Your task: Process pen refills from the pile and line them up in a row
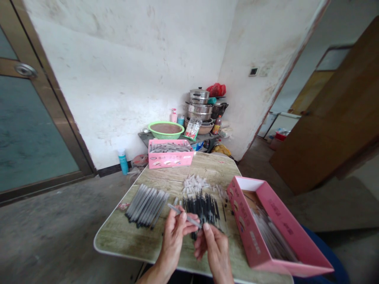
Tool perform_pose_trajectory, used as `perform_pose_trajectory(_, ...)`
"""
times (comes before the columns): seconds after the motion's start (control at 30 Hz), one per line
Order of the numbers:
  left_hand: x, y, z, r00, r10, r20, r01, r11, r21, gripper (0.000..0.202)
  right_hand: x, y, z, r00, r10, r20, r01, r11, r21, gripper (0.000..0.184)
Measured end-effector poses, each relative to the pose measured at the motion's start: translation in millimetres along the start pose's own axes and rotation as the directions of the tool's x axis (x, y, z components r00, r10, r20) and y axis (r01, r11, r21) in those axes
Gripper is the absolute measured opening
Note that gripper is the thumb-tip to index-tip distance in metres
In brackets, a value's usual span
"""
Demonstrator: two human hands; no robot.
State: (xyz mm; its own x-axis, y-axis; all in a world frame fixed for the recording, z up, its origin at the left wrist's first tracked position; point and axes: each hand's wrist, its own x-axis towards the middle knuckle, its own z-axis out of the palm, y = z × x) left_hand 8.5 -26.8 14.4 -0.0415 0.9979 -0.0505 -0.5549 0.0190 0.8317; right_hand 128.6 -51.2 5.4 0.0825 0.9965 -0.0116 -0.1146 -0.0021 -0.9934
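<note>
My left hand (175,232) is closed around a translucent grey pen barrel (189,219), held slantwise above the table. At the barrel's lower right end, the thumb and forefinger of my right hand (213,243) are pinched together; whatever small piece they hold is hidden. Beyond my hands lies a bunch of thin black pen refills (204,207), partly covered by my fingers. A row of grey pens with black ends (147,207) lies side by side to the left. Small whitish caps (194,184) are heaped behind the refills.
On the right of the wood-patterned table (124,240), a pink box (247,230) contains long clear barrels (274,236). A second pink box (170,159), full of pens, stands at the far edge. Behind it are a green basin (166,135) and stacked steel pots (199,108).
</note>
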Motion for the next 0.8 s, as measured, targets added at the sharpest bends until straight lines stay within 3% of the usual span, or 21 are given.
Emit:
perform_pose_trajectory(0.17,0.3,0.0,0.8,1.000,-0.001,-0.007,0.001,1.000,-0.004,0.029,2.6,-0.7,-1.8,0.999,-0.034,0.004,0.034,0.998,0.056,0.032)
perform_pose_trajectory(0.33,2.0,-2.9,-1.2,1.000,0.004,0.001,-0.004,1.000,0.007,0.030,4.9,2.5,-4.2,1.000,-0.027,0.007,0.027,1.000,-0.007,0.042)
perform_pose_trajectory(0.5,3.2,-3.1,-0.5,1.000,0.011,-0.006,-0.011,1.000,0.004,0.031,4.9,3.4,-5.0,0.999,-0.051,0.007,0.051,0.998,0.046,0.030)
perform_pose_trajectory(0.67,4.1,-3.4,1.8,1.000,0.004,-0.005,-0.004,1.000,0.008,0.030,5.8,4.3,-3.2,0.999,-0.031,-0.008,0.031,0.999,0.006,0.038)
perform_pose_trajectory(0.8,5.2,-2.7,1.8,1.000,-0.007,-0.022,0.008,1.000,0.007,0.033,6.2,3.3,-2.7,0.999,-0.041,-0.007,0.041,0.999,0.029,0.033)
